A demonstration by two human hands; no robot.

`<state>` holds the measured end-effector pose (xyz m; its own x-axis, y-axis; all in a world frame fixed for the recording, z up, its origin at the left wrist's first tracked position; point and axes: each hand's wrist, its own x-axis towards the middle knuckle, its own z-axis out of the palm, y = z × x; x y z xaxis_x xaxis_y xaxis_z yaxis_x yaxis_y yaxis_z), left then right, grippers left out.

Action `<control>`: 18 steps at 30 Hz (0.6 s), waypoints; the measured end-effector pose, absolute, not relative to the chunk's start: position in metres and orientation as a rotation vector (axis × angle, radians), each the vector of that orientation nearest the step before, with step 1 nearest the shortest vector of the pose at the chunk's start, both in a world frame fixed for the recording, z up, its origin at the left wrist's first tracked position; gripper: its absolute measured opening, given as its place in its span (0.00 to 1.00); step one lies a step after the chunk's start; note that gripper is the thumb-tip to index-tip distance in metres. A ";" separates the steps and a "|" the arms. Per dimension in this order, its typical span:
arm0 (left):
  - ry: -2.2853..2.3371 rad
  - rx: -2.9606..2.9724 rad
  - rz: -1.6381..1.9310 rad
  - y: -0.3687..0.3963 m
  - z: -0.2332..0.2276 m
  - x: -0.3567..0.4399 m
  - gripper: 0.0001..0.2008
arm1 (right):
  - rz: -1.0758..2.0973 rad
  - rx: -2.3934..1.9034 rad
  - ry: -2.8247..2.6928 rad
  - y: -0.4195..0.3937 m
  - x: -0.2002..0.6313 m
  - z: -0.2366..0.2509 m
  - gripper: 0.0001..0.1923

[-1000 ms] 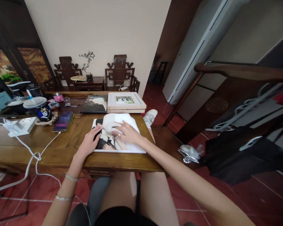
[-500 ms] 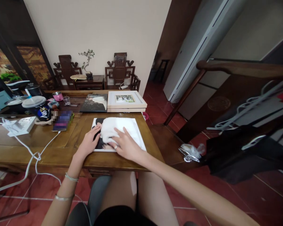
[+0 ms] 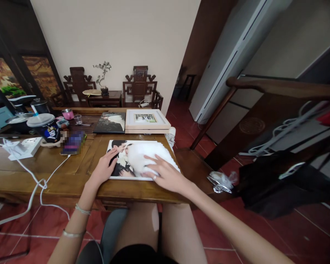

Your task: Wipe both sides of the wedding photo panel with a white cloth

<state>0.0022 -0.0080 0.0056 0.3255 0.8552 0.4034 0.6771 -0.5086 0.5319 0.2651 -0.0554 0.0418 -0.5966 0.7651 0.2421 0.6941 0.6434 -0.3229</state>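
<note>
A wedding photo panel [image 3: 123, 163] with a white edge lies flat on the wooden table [image 3: 79, 183] in front of me. My left hand [image 3: 102, 169] rests on its left side, fingers stretched out over the picture. Over the right part of the panel is spread a fluffy white cloth [image 3: 140, 152], which hides that part of the print. Lying on the cloth, my right hand [image 3: 166, 172] presses down with its fingers spread apart; a ring shows on one finger.
Behind the panel are a dark photo panel [image 3: 110, 123] and stacked pale frames [image 3: 132, 127]. To the left stand a lidded cup [image 3: 48, 128], a phone [image 3: 73, 143] on its cable and a white power strip [image 3: 30, 146]. A wooden chair back [image 3: 253, 124] rises at the right.
My right hand has slid right, carrying the white cloth with it, and more of the pictured couple shows on the panel. My left hand has stayed at the panel's left side.
</note>
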 end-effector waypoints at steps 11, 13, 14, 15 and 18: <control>1.346 2.123 1.098 -0.011 0.010 0.002 0.26 | 0.185 -1.237 -2.457 -0.027 0.191 0.039 0.14; 1.324 2.059 1.195 -0.012 0.011 0.001 0.28 | 0.226 -1.075 -2.524 -0.034 0.190 0.039 0.13; 1.321 2.047 1.230 -0.012 0.011 0.000 0.28 | 0.245 -0.998 -2.552 -0.037 0.191 0.039 0.13; 1.327 2.051 1.249 -0.012 0.011 0.000 0.29 | 0.264 -0.924 -2.579 -0.040 0.193 0.040 0.13; 1.364 2.100 1.222 -0.010 0.009 -0.002 0.30 | 0.351 -0.756 -2.659 -0.052 0.203 0.043 0.12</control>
